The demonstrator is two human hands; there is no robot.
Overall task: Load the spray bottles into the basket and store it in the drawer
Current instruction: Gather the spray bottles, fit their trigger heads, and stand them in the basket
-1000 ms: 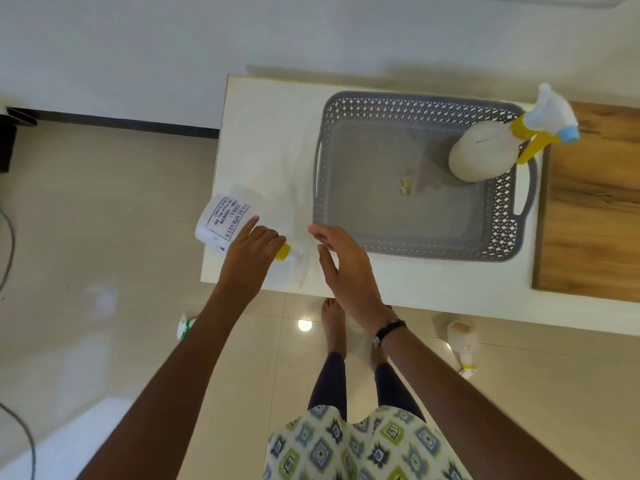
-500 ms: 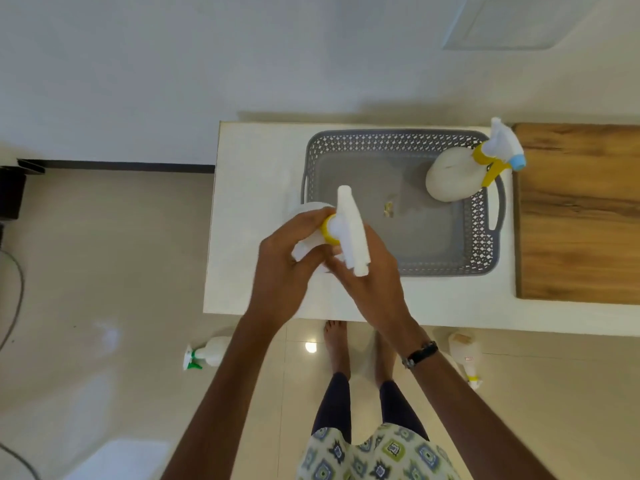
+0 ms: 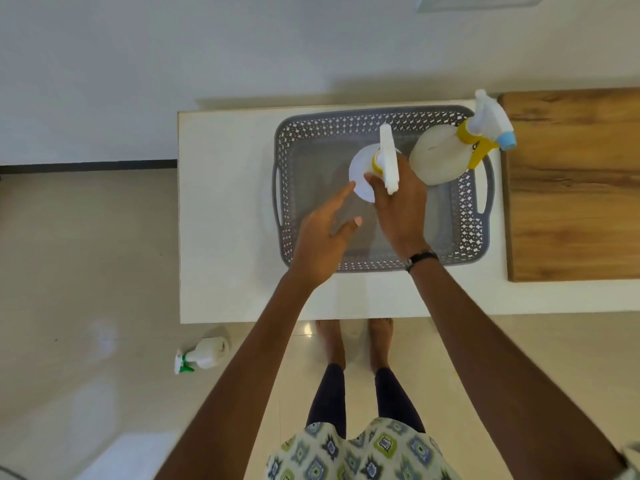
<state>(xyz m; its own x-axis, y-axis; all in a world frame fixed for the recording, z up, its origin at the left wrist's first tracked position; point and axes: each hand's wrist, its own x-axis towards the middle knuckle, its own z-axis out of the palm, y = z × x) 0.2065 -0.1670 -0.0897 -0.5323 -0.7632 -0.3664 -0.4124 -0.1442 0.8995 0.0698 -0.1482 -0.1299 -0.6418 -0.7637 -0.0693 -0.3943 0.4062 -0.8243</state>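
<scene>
1. While three spray bottles show in all, only two are over the gray lattice basket (image 3: 460, 209): a white spray bottle (image 3: 362, 174) held upright above its middle, and a cream spray bottle (image 3: 438, 159) with a yellow collar and blue nozzle tip leaning in the far right corner, its head past the rim.
2. A third bottle with a green trigger (image 3: 204, 353) lies on its side on the floor, near the table's left front corner.
3. One basket, with a handle slot at each end, sits on the white table (image 3: 225, 202).
4. The right hand (image 3: 398, 202) is closed around the neck of the white spray bottle just below its white trigger head; whether the bottle's base touches the basket floor cannot be told.
5. The left hand (image 3: 325, 233) is open, fingers spread and empty, with one fingertip at the edge of the bottle's round body.
6. A dark watch band (image 3: 420, 259) circles the right wrist.
7. One wooden board (image 3: 571, 185) lies just right of the basket, on the same top.
8. The table stands against a pale wall; the floor is glossy beige tile, with a dark skirting strip at the far left.
9. Two bare feet stand below the table's front edge.
10. No writing or brand on any bottle is legible.
</scene>
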